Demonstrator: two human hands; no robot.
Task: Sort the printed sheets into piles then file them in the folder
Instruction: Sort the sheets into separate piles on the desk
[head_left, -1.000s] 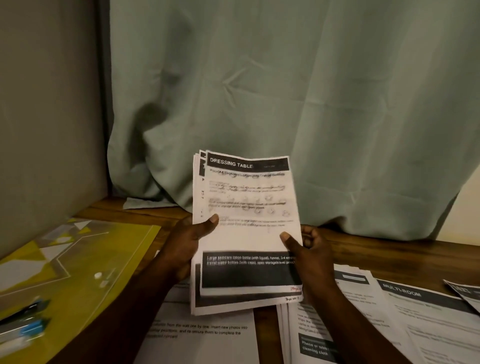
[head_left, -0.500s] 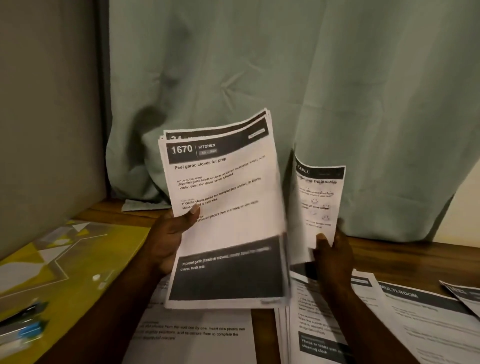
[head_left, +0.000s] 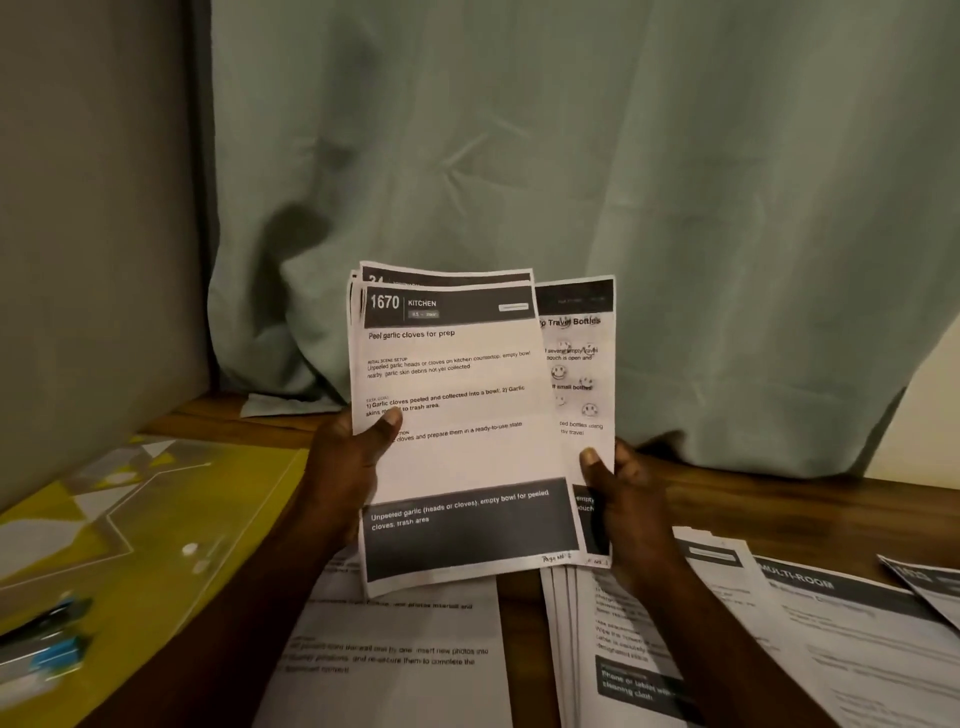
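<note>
My left hand (head_left: 345, 478) grips a stack of printed sheets (head_left: 457, 447) held upright over the table, thumb on the top page headed "1670 KITCHEN". Behind and to the right of it, my right hand (head_left: 621, 499) pinches a single sheet (head_left: 582, 364) about travel bottles by its lower right edge; the stack overlaps its left part. A yellow transparent folder (head_left: 135, 525) lies flat on the table at the left. Piles of sheets lie on the table: one below my left arm (head_left: 405, 654), one under my right arm (head_left: 613, 654), and a "MULTI-ROOM" pile (head_left: 852, 634) at the right.
A pale green curtain (head_left: 571, 156) hangs right behind the wooden table (head_left: 779, 499). A grey wall (head_left: 93, 234) closes the left side. Pens (head_left: 47, 644) lie on the folder's near corner. Another sheet's corner (head_left: 930, 582) shows at the far right.
My right hand pulled the top dressing-table sheet off the stack to the right, baring the kitchen page. That sheet now sits behind the stack's right edge, and the stack has come lower.
</note>
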